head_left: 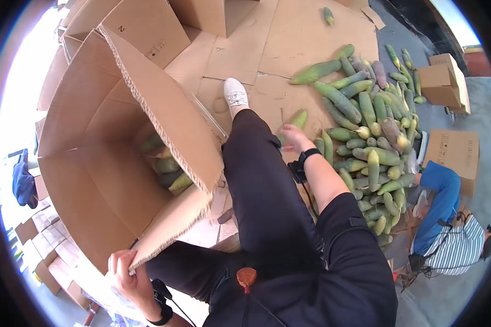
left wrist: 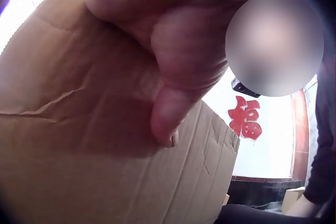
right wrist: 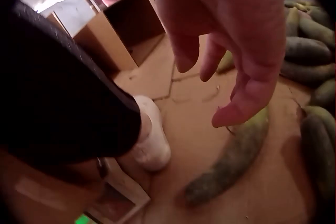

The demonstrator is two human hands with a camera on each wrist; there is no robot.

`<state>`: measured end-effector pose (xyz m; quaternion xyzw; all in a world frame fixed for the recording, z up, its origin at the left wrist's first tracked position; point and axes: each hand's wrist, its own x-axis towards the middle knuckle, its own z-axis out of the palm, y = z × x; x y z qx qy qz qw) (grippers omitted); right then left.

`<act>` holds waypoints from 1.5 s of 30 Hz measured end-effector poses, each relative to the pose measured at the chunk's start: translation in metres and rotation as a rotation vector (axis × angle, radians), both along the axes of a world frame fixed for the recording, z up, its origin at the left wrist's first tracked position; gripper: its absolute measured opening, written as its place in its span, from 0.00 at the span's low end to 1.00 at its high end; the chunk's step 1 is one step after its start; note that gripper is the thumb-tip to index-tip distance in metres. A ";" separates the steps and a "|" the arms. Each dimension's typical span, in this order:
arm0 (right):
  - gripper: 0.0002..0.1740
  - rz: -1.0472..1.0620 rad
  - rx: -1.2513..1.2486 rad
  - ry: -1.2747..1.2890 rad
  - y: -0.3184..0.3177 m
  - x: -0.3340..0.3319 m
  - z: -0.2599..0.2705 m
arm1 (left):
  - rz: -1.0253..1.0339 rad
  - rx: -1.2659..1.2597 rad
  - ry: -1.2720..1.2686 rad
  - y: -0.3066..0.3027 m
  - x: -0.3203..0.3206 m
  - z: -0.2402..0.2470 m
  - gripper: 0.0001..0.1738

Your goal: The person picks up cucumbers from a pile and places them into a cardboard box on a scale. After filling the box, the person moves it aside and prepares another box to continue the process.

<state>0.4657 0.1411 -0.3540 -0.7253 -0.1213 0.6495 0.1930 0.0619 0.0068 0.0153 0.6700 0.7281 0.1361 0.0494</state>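
My left hand (head_left: 130,280) grips the edge of a large open carton (head_left: 106,180), thumb on one face of the cardboard (left wrist: 79,129) in the left wrist view. Several green gourds (head_left: 168,166) lie inside the carton. My right hand (head_left: 297,139) hangs over a single green gourd (head_left: 299,119) on the cardboard floor, fingers loosely bent and holding nothing. In the right wrist view that gourd (right wrist: 228,166) lies below the fingertips of the hand (right wrist: 226,50); I see no grip on it.
A big pile of gourds (head_left: 371,141) spreads to the right. My shoe (head_left: 235,94) stands between carton and pile. More cartons (head_left: 147,32) stand behind. A person in a striped shirt (head_left: 458,245) sits at the far right, near small boxes (head_left: 453,158).
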 end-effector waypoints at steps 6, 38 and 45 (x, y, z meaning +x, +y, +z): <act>0.41 0.061 -0.071 -0.004 -0.009 -0.020 -0.088 | -0.045 -0.041 0.040 -0.001 -0.007 0.001 0.10; 0.41 -0.096 0.598 -0.029 -0.010 0.018 0.206 | -0.048 0.042 0.031 0.010 -0.009 0.014 0.07; 0.42 0.289 1.122 -0.088 0.015 -0.038 0.398 | -0.052 0.072 0.042 0.005 -0.010 0.014 0.07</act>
